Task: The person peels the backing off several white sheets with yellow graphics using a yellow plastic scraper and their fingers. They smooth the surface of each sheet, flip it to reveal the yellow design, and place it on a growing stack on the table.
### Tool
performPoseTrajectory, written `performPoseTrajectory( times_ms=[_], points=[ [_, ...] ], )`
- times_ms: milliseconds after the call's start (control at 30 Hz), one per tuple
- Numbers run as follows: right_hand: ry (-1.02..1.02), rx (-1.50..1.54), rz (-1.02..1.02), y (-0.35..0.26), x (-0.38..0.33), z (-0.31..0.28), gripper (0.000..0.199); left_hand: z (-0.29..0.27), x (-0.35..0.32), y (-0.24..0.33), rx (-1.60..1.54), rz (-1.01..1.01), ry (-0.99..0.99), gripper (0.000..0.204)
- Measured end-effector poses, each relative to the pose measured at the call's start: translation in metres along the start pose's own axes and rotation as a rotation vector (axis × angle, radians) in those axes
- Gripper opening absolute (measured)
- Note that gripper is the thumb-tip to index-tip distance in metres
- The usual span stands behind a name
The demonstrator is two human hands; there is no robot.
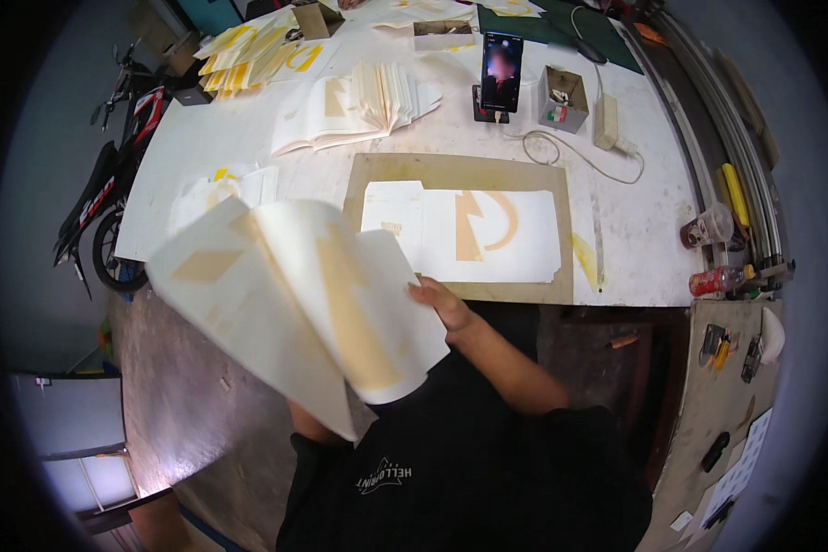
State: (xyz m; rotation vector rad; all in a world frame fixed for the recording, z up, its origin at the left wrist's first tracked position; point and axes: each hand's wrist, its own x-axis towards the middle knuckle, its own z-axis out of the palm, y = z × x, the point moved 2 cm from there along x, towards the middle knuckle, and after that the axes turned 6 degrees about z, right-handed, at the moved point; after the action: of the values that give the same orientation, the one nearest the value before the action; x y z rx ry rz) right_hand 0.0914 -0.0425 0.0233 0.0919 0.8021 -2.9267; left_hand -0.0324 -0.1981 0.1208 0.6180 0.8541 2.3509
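Note:
I hold up large white sheets [359,304] with tan shapes on them, bent and fanned in front of my body. My right hand [446,305] is closed on their right edge, thumb on top. My left forearm [311,425] shows under the sheets' lower corner, but the sheets hide the left hand and its fingers. Just beyond, a tan board [460,293] lies on the table. On it rests a flat stack of white sheets [535,230] with a tan zigzag and curved shape, beside a smaller white piece [391,202].
Farther back on the white table [635,230] are a fanned paper stack [377,106], yellow-marked sheets [248,64], a phone [501,74] on a stand, a small box [562,99] and a power strip [607,124]. A cup [706,227] and bottle [719,280] stand at the right edge.

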Motion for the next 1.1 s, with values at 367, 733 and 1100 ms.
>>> performPoseTrajectory(
  times_ms=[367,733,1100],
  points=[
    [0.417,-0.582,-0.278,-0.066,-0.015,0.004,0.031,-0.116,-0.013,-0.056,-0.458,0.022,0.287,0.063],
    [0.349,-0.979,-0.252,-0.154,0.12,0.025,0.033,-0.135,0.082,0.0,0.022,0.233,0.523,0.061],
    [0.753,-1.681,-0.246,-0.276,0.355,-0.029,0.038,-0.239,0.291,0.04,0.755,0.171,0.68,0.057]
  ],
)
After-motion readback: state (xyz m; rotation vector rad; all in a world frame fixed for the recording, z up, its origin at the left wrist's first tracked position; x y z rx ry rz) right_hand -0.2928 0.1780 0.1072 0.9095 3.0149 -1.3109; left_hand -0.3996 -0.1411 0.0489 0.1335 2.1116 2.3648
